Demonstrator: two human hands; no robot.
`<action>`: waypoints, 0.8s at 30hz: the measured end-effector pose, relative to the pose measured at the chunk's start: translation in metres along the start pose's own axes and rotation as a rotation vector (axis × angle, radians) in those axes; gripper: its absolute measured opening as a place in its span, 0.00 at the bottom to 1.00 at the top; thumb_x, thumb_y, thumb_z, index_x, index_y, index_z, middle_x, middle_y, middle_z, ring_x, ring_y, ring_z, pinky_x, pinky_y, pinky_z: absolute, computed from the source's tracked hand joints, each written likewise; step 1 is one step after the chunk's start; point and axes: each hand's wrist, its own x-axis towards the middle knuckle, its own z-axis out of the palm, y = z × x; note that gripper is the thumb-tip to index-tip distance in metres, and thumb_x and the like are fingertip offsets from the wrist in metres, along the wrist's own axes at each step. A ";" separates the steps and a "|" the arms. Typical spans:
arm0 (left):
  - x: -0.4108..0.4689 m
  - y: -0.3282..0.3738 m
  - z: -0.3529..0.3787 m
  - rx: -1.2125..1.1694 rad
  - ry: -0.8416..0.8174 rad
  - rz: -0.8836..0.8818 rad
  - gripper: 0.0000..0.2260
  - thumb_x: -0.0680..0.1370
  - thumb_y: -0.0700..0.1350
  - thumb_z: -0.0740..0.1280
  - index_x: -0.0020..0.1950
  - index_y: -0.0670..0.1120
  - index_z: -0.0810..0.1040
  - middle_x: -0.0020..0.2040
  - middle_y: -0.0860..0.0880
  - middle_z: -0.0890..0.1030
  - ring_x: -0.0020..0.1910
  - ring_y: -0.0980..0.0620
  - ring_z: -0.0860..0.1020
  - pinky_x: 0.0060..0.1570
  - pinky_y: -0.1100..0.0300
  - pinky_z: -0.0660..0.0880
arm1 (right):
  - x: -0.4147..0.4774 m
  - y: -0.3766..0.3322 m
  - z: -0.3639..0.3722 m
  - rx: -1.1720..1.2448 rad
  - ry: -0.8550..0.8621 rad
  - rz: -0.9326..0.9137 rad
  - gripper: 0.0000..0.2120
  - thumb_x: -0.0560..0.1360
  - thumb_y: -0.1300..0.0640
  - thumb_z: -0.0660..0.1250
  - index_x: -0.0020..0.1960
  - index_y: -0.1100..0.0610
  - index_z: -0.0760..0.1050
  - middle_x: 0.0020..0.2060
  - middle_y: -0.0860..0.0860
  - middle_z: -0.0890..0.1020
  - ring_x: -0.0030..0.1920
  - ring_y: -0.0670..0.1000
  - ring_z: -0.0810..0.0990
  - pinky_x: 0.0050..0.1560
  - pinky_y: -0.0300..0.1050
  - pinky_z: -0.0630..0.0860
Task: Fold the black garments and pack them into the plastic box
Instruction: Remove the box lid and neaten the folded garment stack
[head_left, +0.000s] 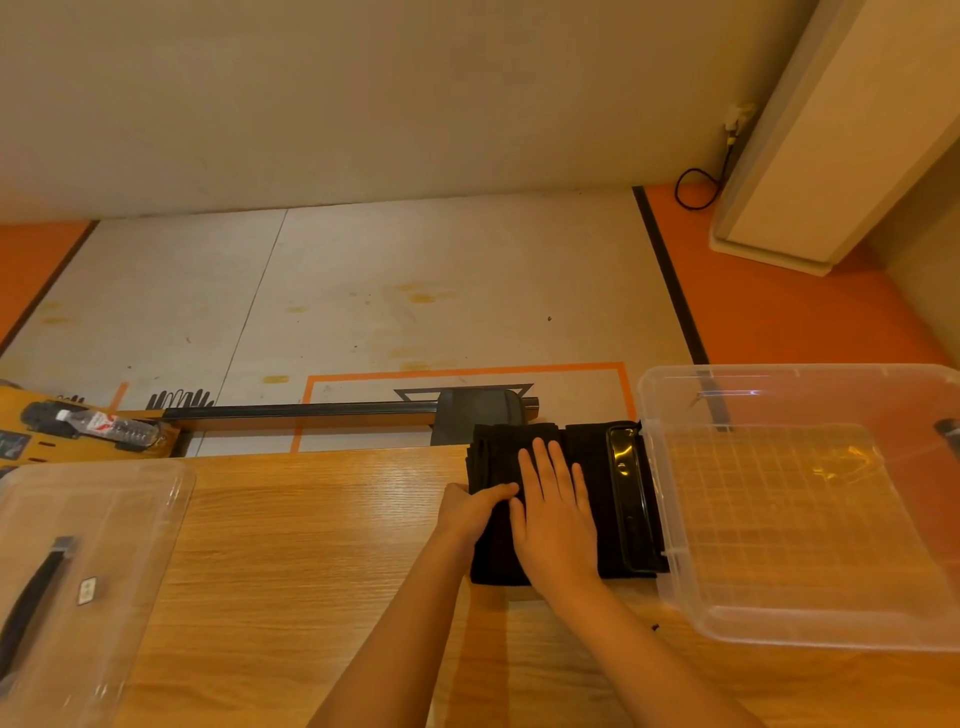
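A folded black garment (587, 457) lies on the wooden table (311, 545), just left of the clear plastic box (675, 571). My right hand (556, 514) lies flat on top of the garment with fingers straight and spread. My left hand (472, 512) grips the garment's left edge, fingers curled round the fold. The box stands open, and nothing black shows inside it. Its black handle (628, 499) faces the garment.
A clear plastic lid (104, 519) with a black handle lies at the table's left edge. Beyond the table, a water bottle (111, 423) lies on a yellow stand, and a dark bar with a grey block (478, 408) runs along the far edge.
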 end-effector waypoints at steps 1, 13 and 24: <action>-0.001 -0.001 -0.001 0.000 0.004 0.003 0.27 0.68 0.47 0.77 0.62 0.39 0.72 0.54 0.41 0.80 0.51 0.44 0.80 0.43 0.54 0.79 | 0.000 -0.002 -0.001 0.001 -0.014 -0.002 0.28 0.77 0.47 0.49 0.72 0.58 0.67 0.72 0.56 0.67 0.74 0.56 0.63 0.72 0.52 0.47; -0.044 -0.036 -0.066 -0.005 0.062 -0.003 0.19 0.70 0.44 0.76 0.57 0.37 0.77 0.50 0.40 0.83 0.46 0.46 0.83 0.30 0.64 0.76 | -0.049 -0.058 0.001 0.221 -0.135 -0.078 0.26 0.78 0.48 0.50 0.72 0.56 0.67 0.73 0.53 0.66 0.75 0.53 0.58 0.72 0.51 0.53; -0.058 -0.039 -0.076 0.006 0.046 -0.031 0.18 0.71 0.46 0.75 0.55 0.38 0.77 0.50 0.42 0.82 0.46 0.46 0.81 0.35 0.60 0.76 | -0.062 -0.068 -0.012 1.006 -0.364 0.642 0.40 0.73 0.51 0.72 0.77 0.57 0.54 0.72 0.55 0.62 0.71 0.55 0.64 0.67 0.51 0.70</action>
